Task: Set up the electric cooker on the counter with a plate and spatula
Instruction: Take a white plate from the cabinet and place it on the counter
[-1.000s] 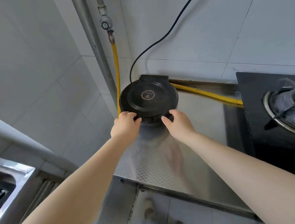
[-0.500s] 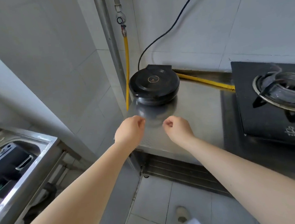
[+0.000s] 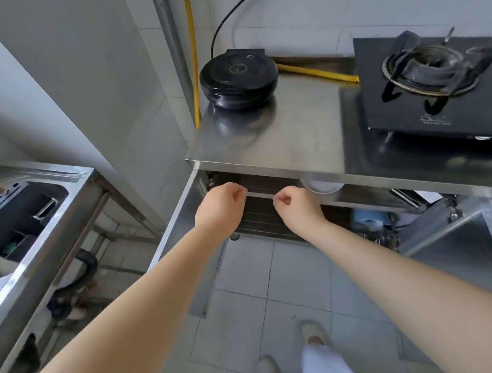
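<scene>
left hand (image 3: 220, 209) and right hand (image 3: 296, 210), fingers (image 3: 237, 190) curled on nothing; pale round thing (image 3: 322, 186) half hidden under counter (image 3: 294, 140) edge.

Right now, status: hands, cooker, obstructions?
Left hand and right hand curled, empty, below counter edge. Electric cooker closed, at counter's back left corner. No plate or spatula on it; nothing blocking.

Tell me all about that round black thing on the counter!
The electric cooker is round, flat and glossy black, with a ring emblem in the middle of its shut lid and a square hinge block at the back. It sits level in the far left corner of the steel counter, mirrored in it. A black cord runs up the wall from behind it.
</scene>
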